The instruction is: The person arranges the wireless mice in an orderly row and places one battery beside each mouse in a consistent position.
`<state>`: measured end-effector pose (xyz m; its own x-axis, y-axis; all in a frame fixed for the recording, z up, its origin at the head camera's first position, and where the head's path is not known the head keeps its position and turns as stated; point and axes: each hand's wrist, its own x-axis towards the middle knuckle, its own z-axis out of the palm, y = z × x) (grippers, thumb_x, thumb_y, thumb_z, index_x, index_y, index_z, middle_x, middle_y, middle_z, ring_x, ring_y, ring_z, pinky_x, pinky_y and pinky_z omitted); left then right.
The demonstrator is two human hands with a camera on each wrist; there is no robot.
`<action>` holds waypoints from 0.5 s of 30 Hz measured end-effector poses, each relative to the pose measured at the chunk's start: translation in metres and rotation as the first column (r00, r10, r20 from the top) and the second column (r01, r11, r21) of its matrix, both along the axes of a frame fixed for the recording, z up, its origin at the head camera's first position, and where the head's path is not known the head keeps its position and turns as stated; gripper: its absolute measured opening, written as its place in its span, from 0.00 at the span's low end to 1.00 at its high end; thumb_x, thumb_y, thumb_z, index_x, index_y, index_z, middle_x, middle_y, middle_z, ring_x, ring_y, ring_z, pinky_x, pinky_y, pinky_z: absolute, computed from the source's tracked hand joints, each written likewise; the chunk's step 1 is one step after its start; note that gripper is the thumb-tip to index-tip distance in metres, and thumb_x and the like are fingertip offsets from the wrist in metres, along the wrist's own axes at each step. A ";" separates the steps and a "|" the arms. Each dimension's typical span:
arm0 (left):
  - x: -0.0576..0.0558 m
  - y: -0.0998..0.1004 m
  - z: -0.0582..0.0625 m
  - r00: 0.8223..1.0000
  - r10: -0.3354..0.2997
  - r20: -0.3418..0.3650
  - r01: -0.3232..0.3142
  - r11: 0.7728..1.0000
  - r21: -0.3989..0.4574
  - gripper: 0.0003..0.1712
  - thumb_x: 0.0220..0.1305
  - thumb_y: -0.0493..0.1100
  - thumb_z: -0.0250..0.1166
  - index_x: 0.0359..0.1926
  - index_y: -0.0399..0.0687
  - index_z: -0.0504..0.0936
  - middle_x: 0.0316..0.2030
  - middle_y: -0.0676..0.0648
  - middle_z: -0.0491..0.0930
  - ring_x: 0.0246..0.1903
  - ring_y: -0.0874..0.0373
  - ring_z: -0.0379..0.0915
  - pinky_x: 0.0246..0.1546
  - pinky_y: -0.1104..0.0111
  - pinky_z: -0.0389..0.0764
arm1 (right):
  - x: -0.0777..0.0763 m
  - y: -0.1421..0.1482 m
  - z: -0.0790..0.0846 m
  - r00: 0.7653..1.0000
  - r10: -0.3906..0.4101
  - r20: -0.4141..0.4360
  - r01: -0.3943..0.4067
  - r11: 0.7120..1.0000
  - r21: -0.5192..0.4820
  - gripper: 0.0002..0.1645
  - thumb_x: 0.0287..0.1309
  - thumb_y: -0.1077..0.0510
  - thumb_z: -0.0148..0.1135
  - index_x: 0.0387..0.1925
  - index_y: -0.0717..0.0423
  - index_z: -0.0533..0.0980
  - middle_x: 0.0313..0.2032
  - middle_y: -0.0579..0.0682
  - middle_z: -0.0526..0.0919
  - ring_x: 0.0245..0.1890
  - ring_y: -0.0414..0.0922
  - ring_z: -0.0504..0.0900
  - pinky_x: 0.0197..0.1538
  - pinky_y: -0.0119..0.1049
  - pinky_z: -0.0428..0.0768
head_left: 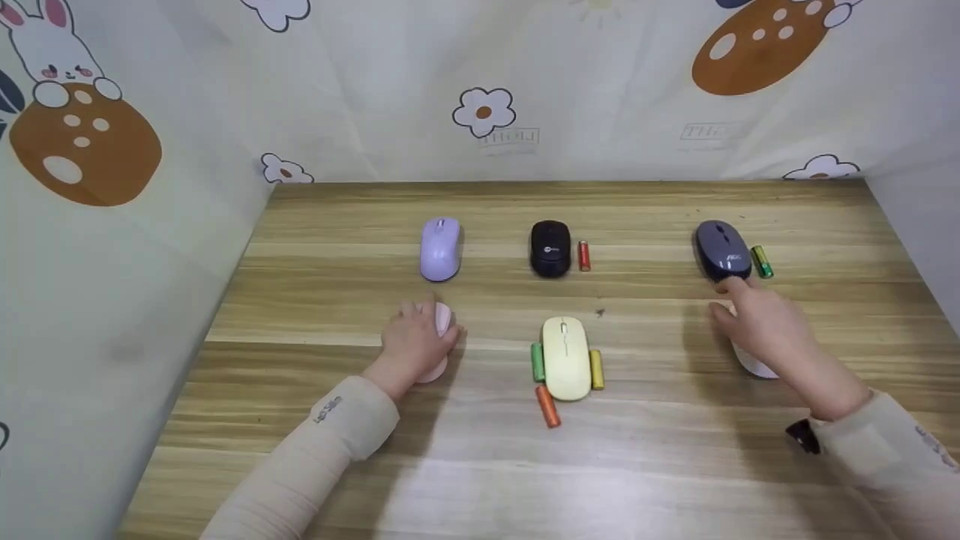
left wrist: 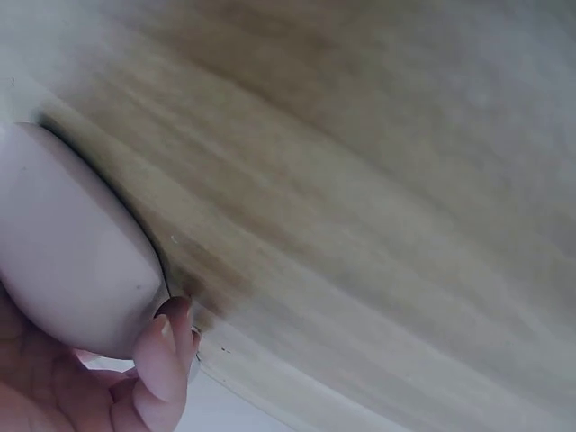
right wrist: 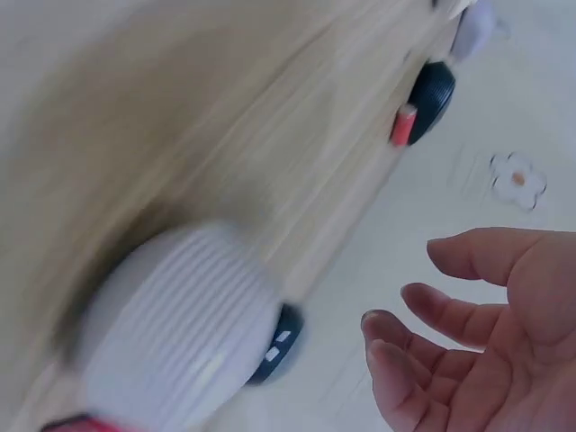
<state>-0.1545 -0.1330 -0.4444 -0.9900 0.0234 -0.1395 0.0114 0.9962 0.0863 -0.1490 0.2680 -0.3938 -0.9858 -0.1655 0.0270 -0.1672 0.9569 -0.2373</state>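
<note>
A pale pink computer mouse (head_left: 443, 318) lies on the wooden table, and my left hand (head_left: 412, 341) grips it from above. In the left wrist view, fingertips (left wrist: 160, 360) curl round one end of that mouse. At the right, my right hand (head_left: 769, 322) hovers above a white mouse (head_left: 754, 365), which it partly hides in the head view. The right wrist view shows this mouse's ridged back (right wrist: 184, 324), apart from the loosely bent fingers, which hold nothing. Just beyond that hand sits a dark grey mouse (head_left: 723, 250) with a green battery (head_left: 762, 262) beside it.
Between the hands lies a yellow mouse (head_left: 567, 360), with a green battery (head_left: 538, 363), a yellow battery (head_left: 596, 369) and an orange battery (head_left: 548, 406) around it. Farther back are a purple mouse (head_left: 440, 250), a black mouse (head_left: 550, 249) and a red battery (head_left: 584, 256). Patterned cloth (head_left: 390, 112) stands behind.
</note>
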 end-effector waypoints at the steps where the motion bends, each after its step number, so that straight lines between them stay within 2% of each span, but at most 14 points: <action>1: 0.000 0.000 0.000 1.000 0.004 -0.001 -0.004 1.000 0.002 0.41 0.49 0.65 0.47 0.56 0.41 0.58 0.39 0.34 0.65 0.33 0.46 0.68 0.27 0.57 0.72 | 0.002 0.006 -0.001 1.000 -0.011 -0.004 0.011 1.000 0.000 0.18 0.49 0.56 0.50 0.39 0.66 0.68 0.31 0.67 0.71 0.22 0.58 0.73 0.20 0.49 0.67; 4: 0.000 0.000 0.000 1.000 0.012 -0.001 -0.012 1.000 -0.003 0.42 0.48 0.66 0.47 0.57 0.41 0.57 0.39 0.35 0.66 0.34 0.45 0.68 0.28 0.57 0.71 | 0.006 0.020 -0.004 0.998 -0.060 -0.019 0.060 0.998 -0.007 0.19 0.50 0.55 0.50 0.40 0.66 0.67 0.33 0.68 0.70 0.25 0.61 0.71 0.21 0.51 0.66; 7: 0.001 0.001 0.001 1.000 0.019 -0.014 -0.019 0.999 -0.034 0.43 0.48 0.67 0.47 0.58 0.43 0.56 0.41 0.35 0.64 0.36 0.43 0.66 0.29 0.56 0.71 | 0.012 0.032 -0.010 0.991 -0.131 -0.033 0.131 0.991 -0.011 0.24 0.51 0.50 0.49 0.41 0.68 0.66 0.34 0.70 0.66 0.29 0.64 0.68 0.22 0.53 0.64; 10: 0.005 0.006 0.004 0.997 -0.030 -0.074 0.021 0.992 -0.122 0.42 0.48 0.68 0.46 0.57 0.45 0.57 0.43 0.36 0.63 0.40 0.41 0.63 0.33 0.56 0.69 | 0.017 0.038 -0.017 0.983 -0.180 -0.044 0.181 0.984 0.005 0.32 0.52 0.42 0.46 0.43 0.69 0.65 0.35 0.70 0.62 0.30 0.64 0.65 0.21 0.53 0.63; 12: 0.009 0.012 0.008 0.983 -0.101 -0.152 0.075 0.983 -0.167 0.40 0.48 0.66 0.48 0.55 0.44 0.60 0.44 0.37 0.63 0.41 0.41 0.61 0.37 0.55 0.66 | 0.020 0.039 -0.022 0.981 -0.185 -0.060 0.187 0.982 0.028 0.37 0.51 0.37 0.44 0.43 0.69 0.64 0.34 0.70 0.61 0.29 0.62 0.63 0.20 0.51 0.63; 14: 0.015 0.023 0.013 0.956 -0.190 -0.225 0.147 0.969 -0.198 0.36 0.47 0.63 0.51 0.52 0.44 0.64 0.43 0.39 0.65 0.40 0.43 0.61 0.38 0.56 0.63 | 0.023 0.039 -0.027 0.981 -0.178 -0.081 0.183 0.981 0.059 0.39 0.49 0.35 0.43 0.42 0.69 0.64 0.32 0.69 0.61 0.28 0.62 0.63 0.18 0.50 0.62; 15: 0.018 0.029 0.015 0.939 -0.231 -0.255 0.187 0.964 -0.187 0.33 0.47 0.61 0.53 0.49 0.43 0.66 0.41 0.40 0.66 0.39 0.44 0.61 0.38 0.57 0.63 | 0.024 0.039 -0.029 0.980 -0.173 -0.097 0.180 0.981 0.074 0.39 0.49 0.35 0.44 0.42 0.69 0.64 0.31 0.69 0.61 0.28 0.62 0.64 0.17 0.50 0.62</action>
